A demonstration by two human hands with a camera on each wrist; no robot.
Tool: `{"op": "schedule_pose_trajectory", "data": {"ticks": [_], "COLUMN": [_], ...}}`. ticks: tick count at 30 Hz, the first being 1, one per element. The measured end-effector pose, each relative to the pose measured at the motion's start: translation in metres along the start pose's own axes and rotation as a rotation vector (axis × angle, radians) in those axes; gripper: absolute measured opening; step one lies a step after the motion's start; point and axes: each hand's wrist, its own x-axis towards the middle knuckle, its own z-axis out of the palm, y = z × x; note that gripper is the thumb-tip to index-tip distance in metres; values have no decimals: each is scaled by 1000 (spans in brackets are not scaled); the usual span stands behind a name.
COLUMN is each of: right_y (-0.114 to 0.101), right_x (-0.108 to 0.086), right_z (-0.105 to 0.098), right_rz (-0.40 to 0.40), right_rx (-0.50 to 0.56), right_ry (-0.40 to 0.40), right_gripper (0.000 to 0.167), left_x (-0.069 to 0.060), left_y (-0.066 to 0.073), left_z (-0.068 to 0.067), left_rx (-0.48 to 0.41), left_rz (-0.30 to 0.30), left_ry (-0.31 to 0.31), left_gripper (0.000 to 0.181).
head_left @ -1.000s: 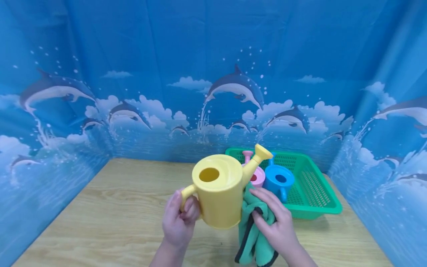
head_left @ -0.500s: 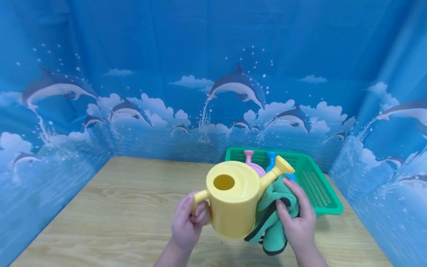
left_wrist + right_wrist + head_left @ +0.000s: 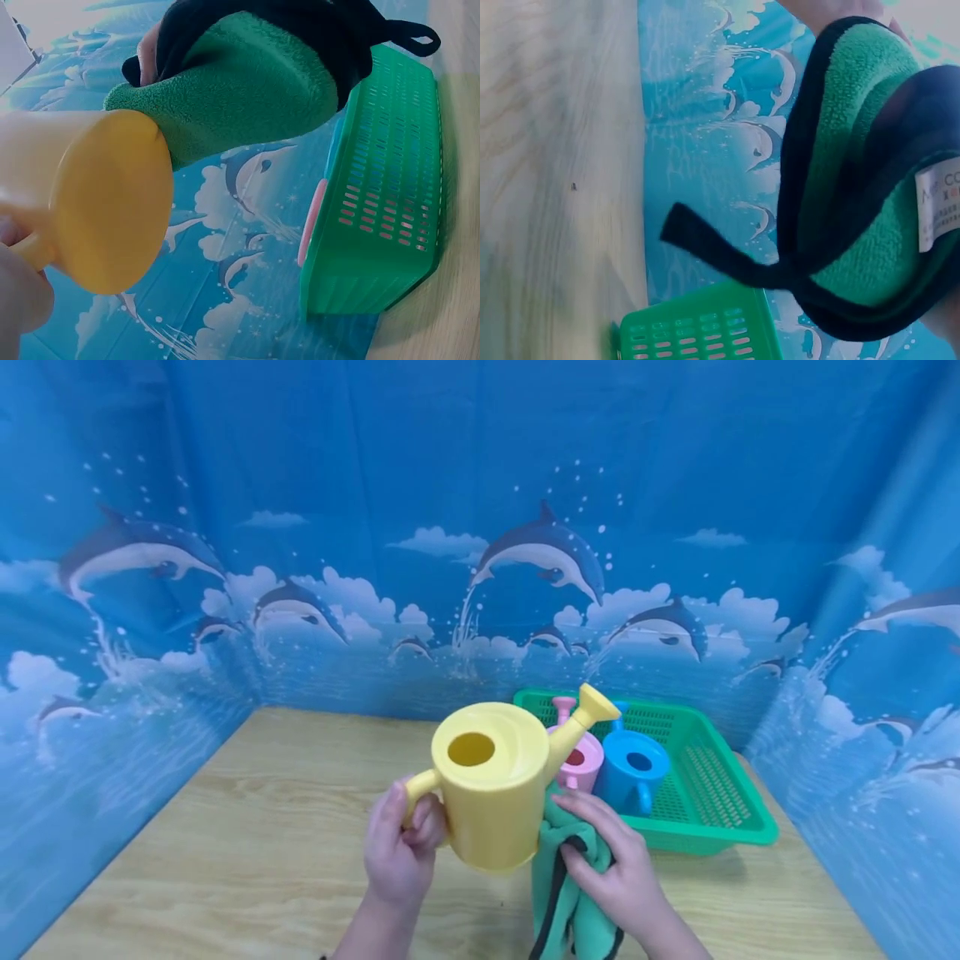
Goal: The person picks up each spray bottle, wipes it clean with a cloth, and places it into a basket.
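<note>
My left hand (image 3: 403,843) grips the handle of a yellow watering can (image 3: 491,810), which is held upright above the table. My right hand (image 3: 618,868) holds a bunched green cloth (image 3: 573,893) with black edging against the can's right side, below the spout. From the left wrist view, the can's base (image 3: 112,202) faces the camera and the cloth (image 3: 240,90) touches its far side. A black hanging loop and a white label (image 3: 939,202) show on the cloth in the right wrist view. The fingertips behind the cloth are partly hidden.
Behind the right hand, a green plastic basket (image 3: 720,777) stands on the wooden table (image 3: 225,843). It contains a pink watering can (image 3: 588,764) and a blue watering can (image 3: 630,777). A blue dolphin-print curtain (image 3: 420,485) surrounds the table at the back and sides.
The yellow can and both hands shifted right and slightly down, then came back left and up. The cloth moved along with them, and the blue can shows again.
</note>
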Motion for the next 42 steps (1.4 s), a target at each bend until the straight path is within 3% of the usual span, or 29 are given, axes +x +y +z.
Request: {"op": "schedule_pose_trajectory", "data": {"ticks": [6, 11, 17, 24, 32, 37, 42], "right_y": [2, 3, 2, 3, 3, 4, 4], "right_x": [1, 4, 8, 6, 6, 7, 8], "right_z": [-5, -12, -16, -16, -23, -29, -31], "right_rz": [13, -11, -96, -87, -2, 13, 0], "right_rx": [-63, -141, -182, -182, -179, -192, -201], "right_ry": [-90, -202, -317, -280, -221, -183, -167], "right_gripper": [58, 57, 58, 58, 57, 59, 61], "left_x": [0, -2, -2, 0, -1, -1, -1], "left_y": [0, -2, -1, -1, -5, -7, -6], "left_z": [-2, -5, -6, -9, -13, -14, -14], "left_rx": [78, 161, 208, 295, 493, 579, 792], "left_rz": [-34, -37, -49, -38, 34, 95, 207], "left_ry": [106, 131, 171, 151, 135, 105, 70], "left_gripper": [42, 41, 42, 38, 33, 29, 23]}}
